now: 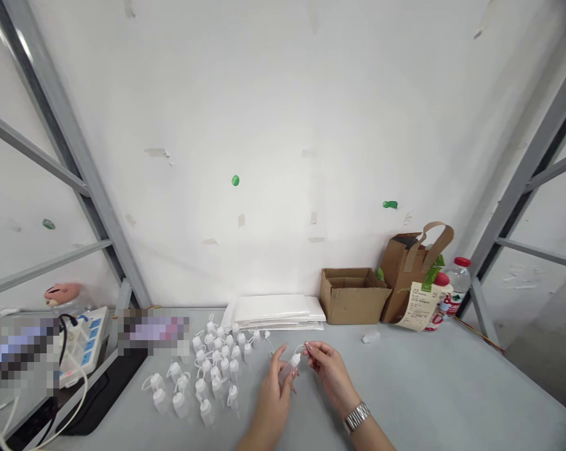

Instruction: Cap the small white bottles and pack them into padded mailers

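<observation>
My left hand (276, 391) is wrapped round a small white squeeze bottle (288, 369), tilted with its nozzle toward the upper right. My right hand (328, 373), with a metal watch at the wrist, pinches at the thin cap strap (300, 348) by the bottle's top; the cap itself is mostly hidden by the fingertips. To the left of my hands, several similar white bottles (206, 412) stand grouped on the grey table (433, 394), many with looped cap straps. One cap with a strap (267, 336) shows just beyond my left hand.
Flat white packages (277, 310) lie against the wall beside an open cardboard box (358, 305). A paper bag (395, 269) and red-capped bottles (459, 279) stand at the right. A small clear piece (371, 337) lies before the box. A power strip (88, 344) and cables are at the left.
</observation>
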`<action>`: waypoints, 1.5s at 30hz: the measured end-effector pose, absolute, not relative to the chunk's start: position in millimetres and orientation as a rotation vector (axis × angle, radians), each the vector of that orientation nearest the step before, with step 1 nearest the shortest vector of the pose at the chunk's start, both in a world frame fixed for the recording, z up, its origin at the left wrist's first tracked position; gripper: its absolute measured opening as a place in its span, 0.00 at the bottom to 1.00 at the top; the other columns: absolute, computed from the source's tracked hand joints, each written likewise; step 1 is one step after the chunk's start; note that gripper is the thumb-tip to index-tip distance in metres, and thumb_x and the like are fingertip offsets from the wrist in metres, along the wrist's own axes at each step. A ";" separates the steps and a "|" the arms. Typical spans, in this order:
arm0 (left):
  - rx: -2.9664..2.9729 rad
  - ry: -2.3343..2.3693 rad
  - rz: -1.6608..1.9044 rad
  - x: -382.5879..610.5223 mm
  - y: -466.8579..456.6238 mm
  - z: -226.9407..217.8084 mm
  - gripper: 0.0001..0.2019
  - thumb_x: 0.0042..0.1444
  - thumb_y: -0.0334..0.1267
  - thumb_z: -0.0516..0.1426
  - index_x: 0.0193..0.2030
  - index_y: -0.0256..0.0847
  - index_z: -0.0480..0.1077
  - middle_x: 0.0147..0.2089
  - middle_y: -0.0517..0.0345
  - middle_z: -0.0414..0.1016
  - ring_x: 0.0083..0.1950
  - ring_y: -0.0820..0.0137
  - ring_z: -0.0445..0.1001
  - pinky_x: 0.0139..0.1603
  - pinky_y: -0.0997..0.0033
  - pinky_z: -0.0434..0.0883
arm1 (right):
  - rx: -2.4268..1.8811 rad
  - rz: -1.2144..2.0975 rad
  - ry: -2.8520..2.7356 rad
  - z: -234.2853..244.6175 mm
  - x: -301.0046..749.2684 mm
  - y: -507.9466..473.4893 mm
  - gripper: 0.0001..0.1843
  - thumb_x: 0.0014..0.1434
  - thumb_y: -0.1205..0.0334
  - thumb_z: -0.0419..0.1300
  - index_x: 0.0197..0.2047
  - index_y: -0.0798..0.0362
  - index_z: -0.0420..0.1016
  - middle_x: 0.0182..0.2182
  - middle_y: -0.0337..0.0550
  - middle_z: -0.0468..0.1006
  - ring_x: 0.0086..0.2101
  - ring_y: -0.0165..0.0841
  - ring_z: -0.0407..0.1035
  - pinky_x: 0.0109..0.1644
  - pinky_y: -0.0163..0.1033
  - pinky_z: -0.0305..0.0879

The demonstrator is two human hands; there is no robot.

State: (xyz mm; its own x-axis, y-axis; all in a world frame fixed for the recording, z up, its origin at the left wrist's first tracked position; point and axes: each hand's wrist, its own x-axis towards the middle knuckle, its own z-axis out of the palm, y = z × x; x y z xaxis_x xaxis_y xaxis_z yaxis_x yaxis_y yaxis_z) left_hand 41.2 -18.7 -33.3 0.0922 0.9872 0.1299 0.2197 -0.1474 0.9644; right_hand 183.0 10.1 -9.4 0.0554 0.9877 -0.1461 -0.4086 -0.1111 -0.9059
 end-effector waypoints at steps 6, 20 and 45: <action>1.505 1.257 1.150 41.0 -18.6 -35.7 0.26 0.57 0.49 0.47 0.59 0.38 0.53 0.35 0.56 0.71 0.30 0.71 0.70 0.35 0.68 0.68 | -1.168 1.239 -0.872 -16.9 188.8 14.4 0.14 0.37 0.53 0.69 0.23 0.54 0.76 0.21 0.38 0.73 0.23 0.29 0.62 0.30 0.36 0.58; 1.511 1.259 1.157 40.5 -17.5 -37.2 0.25 0.58 0.48 0.47 0.59 0.40 0.51 0.35 0.57 0.71 0.31 0.69 0.71 0.36 0.66 0.68 | -1.146 1.295 -0.895 -10.3 186.1 11.4 0.16 0.38 0.50 0.68 0.23 0.55 0.75 0.22 0.44 0.79 0.23 0.31 0.66 0.33 0.37 0.61; 1.579 1.327 1.082 39.9 -17.6 -36.6 0.25 0.57 0.45 0.48 0.60 0.38 0.51 0.34 0.58 0.70 0.31 0.70 0.70 0.36 0.68 0.66 | -1.055 1.491 -0.803 -11.7 184.9 11.0 0.17 0.35 0.50 0.69 0.17 0.55 0.73 0.14 0.33 0.61 0.20 0.25 0.49 0.27 0.33 0.47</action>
